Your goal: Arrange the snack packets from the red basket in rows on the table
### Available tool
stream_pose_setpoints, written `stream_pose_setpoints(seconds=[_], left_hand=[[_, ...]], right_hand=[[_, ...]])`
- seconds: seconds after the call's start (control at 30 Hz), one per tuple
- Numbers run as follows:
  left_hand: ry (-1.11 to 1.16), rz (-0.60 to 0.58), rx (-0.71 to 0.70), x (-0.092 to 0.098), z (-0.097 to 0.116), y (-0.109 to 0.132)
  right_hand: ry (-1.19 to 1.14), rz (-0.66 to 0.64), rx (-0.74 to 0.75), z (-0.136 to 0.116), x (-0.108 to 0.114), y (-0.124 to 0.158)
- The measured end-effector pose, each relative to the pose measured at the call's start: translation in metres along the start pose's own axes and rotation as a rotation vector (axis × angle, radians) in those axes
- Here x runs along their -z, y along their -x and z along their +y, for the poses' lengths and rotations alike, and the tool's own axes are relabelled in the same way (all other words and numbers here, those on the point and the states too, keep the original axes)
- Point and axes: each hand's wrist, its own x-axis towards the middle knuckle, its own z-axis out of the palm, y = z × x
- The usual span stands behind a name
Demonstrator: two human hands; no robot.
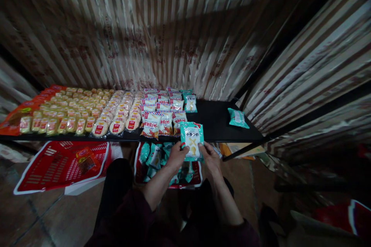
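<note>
Teal snack bag (192, 139): held up in front of the shelf's front edge, printed side facing my head camera; I cannot tell whether it touches the shelf.
Left hand (176, 155): grasping the bag's lower left part, thumb on the printed front.
Right hand (211, 157): grasping the lower right part in the same way, thumb on the front; most of the other fingers are hidden from me.
Black shelf (213, 119): carries the rows of packets, with bare surface right of centre.
Striped-top bags (151, 123): white and red, stacked in rows just left of the held bag as I view it.
Standing teal bags (190, 103): at the back, beside the striped-top rows.
Lone teal bag (238, 118): lying near the shelf's right end, well apart from the rest.
Round packs (117, 126): clear-wrapped, in rows left of the striped-top bags.
Yellow packs (71, 123): many small ones in rows, farther left.
Orange packaging (16, 120): at the shelf's left end.
Lower basket (139, 175): red with a pale rim, below my hands, holding loose teal bags (155, 156).
Left basket (62, 162): red, tilted, with an orange packet (87, 160) inside.
Backdrop: striped sheeting (162, 34) behind the shelf.
</note>
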Motion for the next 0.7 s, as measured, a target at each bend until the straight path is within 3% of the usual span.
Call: stream_pose_setpoints(seconds=[0.2, 0.4, 0.7], left_hand=[[-0.063, 0.087, -0.051, -0.022, 0.001, -0.028], [-0.202, 0.103, -0.087, -0.04, 0.0, -0.063], [-0.62, 0.091, -0.207, -0.065, 0.024, -0.081]], right_hand=[[0.052, -0.064, 0.002, 0.0, 0.018, -0.021], [0.037, -0.029, 0.014, 0.005, 0.03, -0.052], [0.192, 0.13, 0.203, 0.01, 0.037, -0.134]])
